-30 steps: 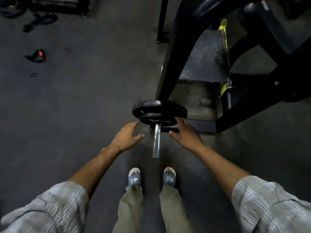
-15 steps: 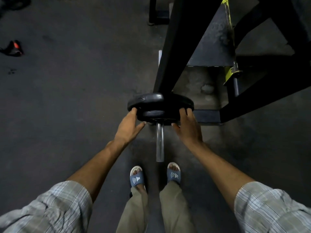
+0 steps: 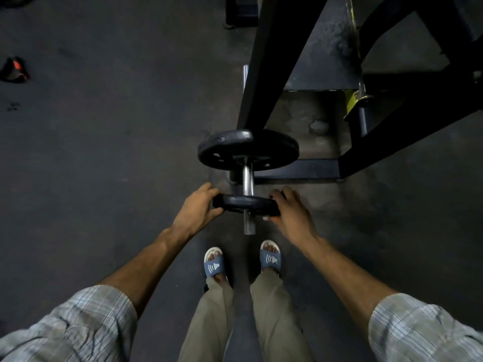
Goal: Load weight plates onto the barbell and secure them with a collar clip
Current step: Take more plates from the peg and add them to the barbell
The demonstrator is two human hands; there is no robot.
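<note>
**A:** The barbell (image 3: 247, 184) — where was it, and what did it carry?

**B:** Its steel sleeve pointed toward the person, the near end just beyond the two sandalled feet. The far part ran under the dark frame of the gym machine (image 3: 266, 61). The large plate (image 3: 248, 149) sat far along the sleeve, close to that frame. The small plate (image 3: 245, 203) was threaded on nearer the tip, apart from the large one, with bare sleeve showing between them.

**A:** And the hands?

**B:** The left hand (image 3: 194, 211) clasped the small plate's left rim; the right hand (image 3: 290, 214) clasped its right rim. Fingers curled over the far face, and the thumb was on the near side as far as I could see. Both were wrapped on it, neither spread nor flat.

**A:** How would that plate handle?

**B:** I judged it rigid and dense, probably iron or rubber-coated, heavy for its size yet fit for two hands. The smooth sleeve should have let it slide, though a tilted plate could bind on the bore. Holding opposite rim edges looked right, as it kept the disc square.

**A:** Any risk?

**B:** Fingers on the far face could get pinched where the plates meet. The open sandals were under the tip.

**A:** The collar clip?

**B:** I saw none on the sleeve. A small black-and-red object (image 3: 14, 70) lay far left on the floor; I could not tell what it was.
</note>
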